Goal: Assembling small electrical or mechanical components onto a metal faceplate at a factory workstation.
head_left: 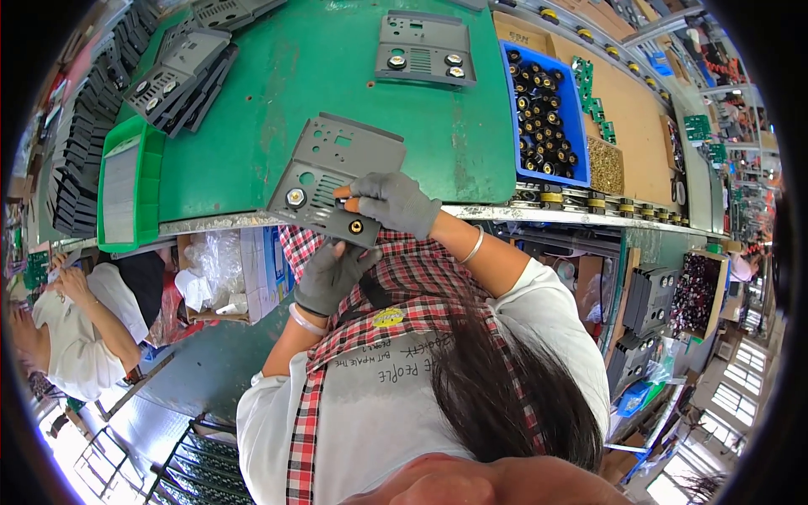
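A grey metal panel [337,160] with slots and round holes is tilted over the table's near edge. My left hand [324,279], in a grey glove with bare fingertips, grips its near edge from below. Above the panel's slots, my right hand [394,204], gloved the same way, has its thumb and forefinger pinched together. A small dark bit shows at those fingertips, too little to name. One round black fitting with a silvery centre [295,198] sits on the panel's left side. Another, with a gold centre [356,226], is at its near right corner. The panel's underside is hidden.
A similar panel [425,50] lies farther back on the green table [446,143]. Stacked panels [181,80] and a green bin [150,177] stand left. To the right are a blue bin [581,156] of black round fittings and a box of small brass-coloured parts [606,166].
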Available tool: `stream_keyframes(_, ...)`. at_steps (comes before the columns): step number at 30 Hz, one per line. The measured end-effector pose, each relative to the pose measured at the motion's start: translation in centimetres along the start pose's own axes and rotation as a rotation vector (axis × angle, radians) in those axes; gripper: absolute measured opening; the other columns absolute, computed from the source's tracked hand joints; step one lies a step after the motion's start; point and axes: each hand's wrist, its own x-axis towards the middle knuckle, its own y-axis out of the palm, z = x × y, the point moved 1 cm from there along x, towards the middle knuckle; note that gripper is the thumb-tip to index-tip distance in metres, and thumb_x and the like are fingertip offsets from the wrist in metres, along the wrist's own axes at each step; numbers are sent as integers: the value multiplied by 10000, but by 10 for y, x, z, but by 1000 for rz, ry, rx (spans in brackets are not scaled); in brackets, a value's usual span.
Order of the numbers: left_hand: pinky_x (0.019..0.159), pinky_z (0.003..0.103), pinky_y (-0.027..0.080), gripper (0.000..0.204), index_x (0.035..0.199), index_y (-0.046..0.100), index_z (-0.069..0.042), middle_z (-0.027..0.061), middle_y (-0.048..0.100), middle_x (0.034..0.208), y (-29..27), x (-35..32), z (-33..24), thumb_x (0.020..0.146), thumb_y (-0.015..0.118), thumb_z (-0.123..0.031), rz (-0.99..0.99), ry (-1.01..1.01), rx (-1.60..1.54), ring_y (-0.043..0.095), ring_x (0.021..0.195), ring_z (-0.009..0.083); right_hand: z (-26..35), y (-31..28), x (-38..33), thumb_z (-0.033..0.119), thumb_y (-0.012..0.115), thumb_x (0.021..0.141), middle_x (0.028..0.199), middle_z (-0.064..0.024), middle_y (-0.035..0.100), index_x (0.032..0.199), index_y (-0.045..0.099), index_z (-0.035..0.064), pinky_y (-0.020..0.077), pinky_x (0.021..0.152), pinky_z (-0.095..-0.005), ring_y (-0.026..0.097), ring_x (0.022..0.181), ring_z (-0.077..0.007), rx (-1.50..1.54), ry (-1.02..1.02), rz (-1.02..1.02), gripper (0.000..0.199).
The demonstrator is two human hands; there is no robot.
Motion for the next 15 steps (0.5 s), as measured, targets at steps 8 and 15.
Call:
stream_keyframes(8,917,383,443,524,1230,397,-42,90,520,1154,2,17,-5,818,597,-298,-39,82,92,538,1040,217,6,2,-10,246,615,734,997,-21,609,915,633,125,430,887,-354,484,1088,-213,-636,-412,105,219)
stream_keyframes(15,931,374,417,519,1222,403,-37,87,522,1143,5,19,0,814,603,-286,-15,82,63,522,1053,207,23,-19,-3,247,619,724,995,-13,591,898,650,195,449,848,-341,437,1133,-214,-790,-289,358,185)
